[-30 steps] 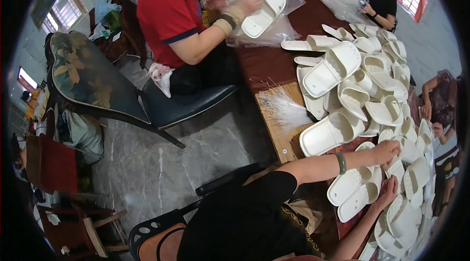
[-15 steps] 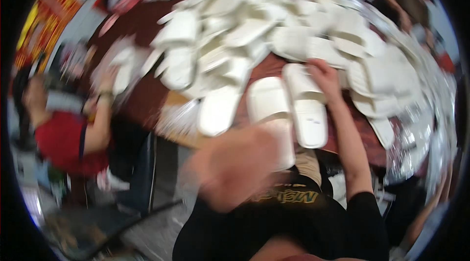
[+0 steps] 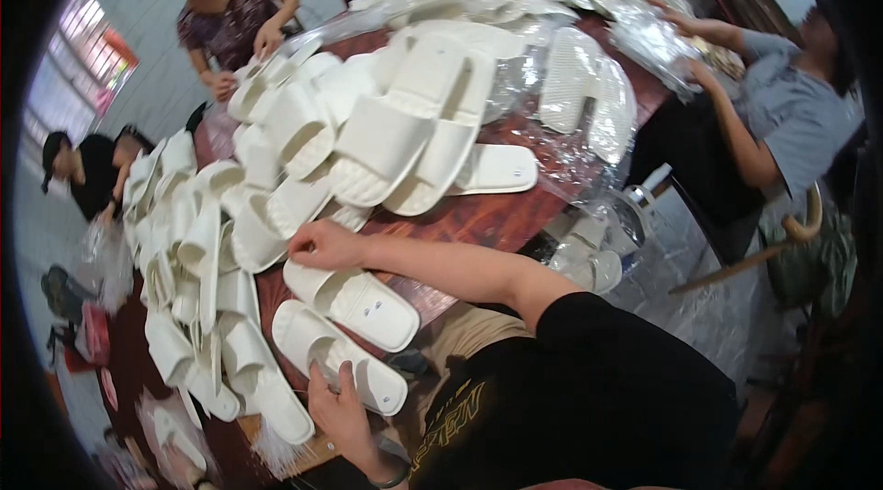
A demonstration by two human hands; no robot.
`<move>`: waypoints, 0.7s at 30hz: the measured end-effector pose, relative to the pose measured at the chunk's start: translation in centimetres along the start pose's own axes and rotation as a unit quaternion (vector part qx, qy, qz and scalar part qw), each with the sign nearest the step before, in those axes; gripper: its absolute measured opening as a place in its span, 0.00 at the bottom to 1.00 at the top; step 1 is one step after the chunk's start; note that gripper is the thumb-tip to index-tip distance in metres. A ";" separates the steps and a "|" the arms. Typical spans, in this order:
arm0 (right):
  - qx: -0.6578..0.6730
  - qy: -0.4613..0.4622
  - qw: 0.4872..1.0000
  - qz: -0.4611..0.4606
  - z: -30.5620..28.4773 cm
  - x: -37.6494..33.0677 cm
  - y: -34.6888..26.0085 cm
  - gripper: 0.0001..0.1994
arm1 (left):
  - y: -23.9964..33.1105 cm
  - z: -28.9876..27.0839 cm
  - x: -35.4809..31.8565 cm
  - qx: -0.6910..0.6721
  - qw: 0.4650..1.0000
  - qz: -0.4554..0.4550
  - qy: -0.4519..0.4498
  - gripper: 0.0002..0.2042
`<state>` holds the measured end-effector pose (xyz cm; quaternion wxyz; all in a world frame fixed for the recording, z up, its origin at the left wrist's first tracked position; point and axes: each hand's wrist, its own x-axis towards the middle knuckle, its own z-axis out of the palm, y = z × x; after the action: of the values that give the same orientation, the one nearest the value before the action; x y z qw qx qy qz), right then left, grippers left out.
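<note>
Two white slippers lie side by side at the near edge of the brown wooden table (image 3: 478, 219). My left hand (image 3: 342, 409), with a dark band on its wrist, grips the nearer slipper (image 3: 313, 347) by its strap. My right hand (image 3: 322, 246) reaches across with fingers curled at the end of the farther slipper (image 3: 363, 301), next to the big heap of white slippers (image 3: 395, 131). Whether that hand grips anything is hidden under the knuckles.
More white slippers (image 3: 189, 251) are stacked in rows along the left. Clear plastic bags (image 3: 589, 159) and bagged slippers cover the right side. Other people sit around the table: one in a patterned top (image 3: 235, 17), one in black (image 3: 97, 173), one in grey (image 3: 782, 113).
My view has swung round and the earlier frame is blurred. The pair of slippers now lies close in front of me, with my left hand closed on the nearer one.
</note>
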<state>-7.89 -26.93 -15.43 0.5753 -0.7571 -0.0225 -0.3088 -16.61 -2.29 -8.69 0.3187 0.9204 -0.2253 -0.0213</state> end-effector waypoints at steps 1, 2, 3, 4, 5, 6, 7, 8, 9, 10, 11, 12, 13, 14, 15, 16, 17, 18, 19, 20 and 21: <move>0.002 -0.016 1.000 0.017 0.3 0.0 -0.6 0.09 | 0.3 -0.5 0.6 0.018 0.999 0.033 -0.012 0.24; -0.006 -0.008 1.000 0.016 0.4 0.0 -1.1 0.09 | 0.9 -0.6 1.1 0.014 0.999 0.042 -0.005 0.23; 0.006 -0.011 1.000 0.024 0.1 0.1 -1.2 0.09 | 1.9 -0.3 1.9 0.013 0.999 0.052 0.000 0.22; 0.020 -0.014 0.999 0.032 -0.3 0.1 -1.3 0.10 | 3.0 0.0 2.8 0.012 0.998 0.062 -0.007 0.22; 0.015 -0.004 0.999 0.033 -0.5 0.0 -1.4 0.10 | 4.1 0.5 3.5 0.082 0.995 0.051 -0.028 0.22; 0.022 -0.020 0.999 0.042 -0.5 0.1 -1.5 0.10 | 4.7 0.8 4.1 0.153 0.986 0.036 -0.046 0.24; 0.029 -0.036 0.998 0.051 -0.5 0.0 -1.6 0.10 | 4.7 1.3 4.7 0.154 0.986 0.041 -0.048 0.24; 0.029 -0.032 0.998 0.041 -0.6 -0.1 -1.7 0.11 | 4.3 2.1 5.7 0.159 0.985 0.054 -0.034 0.26; 0.029 -0.031 0.998 0.041 -0.5 -0.1 -1.5 0.11 | 3.6 3.0 6.7 0.165 0.984 0.064 -0.019 0.28; 0.030 -0.032 0.998 0.042 -0.4 -0.1 -1.5 0.11 | 3.0 3.7 7.7 0.177 0.983 0.058 -0.007 0.29; 0.030 -0.034 0.998 0.042 -0.3 -0.2 -1.5 0.12 | 2.6 4.2 8.2 0.178 0.982 0.059 -0.007 0.29; 0.034 -0.032 0.998 0.053 -0.4 -0.3 -1.7 0.12 | 2.3 4.4 8.6 0.169 0.984 0.062 0.018 0.28; 0.036 -0.033 0.997 0.054 -0.4 -0.3 -1.4 0.12 | 2.1 4.7 8.7 0.159 0.984 0.063 0.044 0.27; 0.031 -0.022 0.998 0.047 -0.6 -0.3 -1.2 0.12 | 2.1 4.9 8.7 0.162 0.984 0.061 0.044 0.27; 0.028 -0.015 0.999 0.040 -0.5 -0.2 -1.3 0.12 | 2.3 5.1 8.6 0.171 0.982 0.061 0.055 0.26; 0.033 -0.019 0.998 0.041 -0.5 -0.2 -1.3 0.12 | 2.4 5.3 8.5 0.181 0.980 0.060 0.065 0.25; 0.040 -0.018 0.998 0.051 -0.8 -0.3 -1.2 0.11 | 2.3 5.5 8.5 0.184 0.979 0.054 0.065 0.25; 0.050 -0.022 0.997 0.058 -0.8 -0.2 -1.3 0.11 | 1.7 5.6 8.6 0.180 0.981 0.051 0.060 0.24; 0.057 -0.030 0.996 0.058 -0.7 0.0 -1.3 0.11 | 1.4 5.6 8.6 0.176 0.982 0.049 0.055 0.24; 0.074 -0.012 0.996 0.055 -0.7 0.1 -1.2 0.11 | 1.5 5.7 8.7 0.183 0.980 0.048 0.061 0.25; 0.092 0.002 0.994 0.052 -0.5 0.5 -0.9 0.10 | 1.3 5.7 8.9 0.188 0.979 0.034 0.068 0.25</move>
<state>-8.08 -27.16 -14.32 0.6576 -0.7005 -0.0101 -0.2771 -10.20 -10.29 -11.59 0.1551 0.9551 -0.2337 0.0952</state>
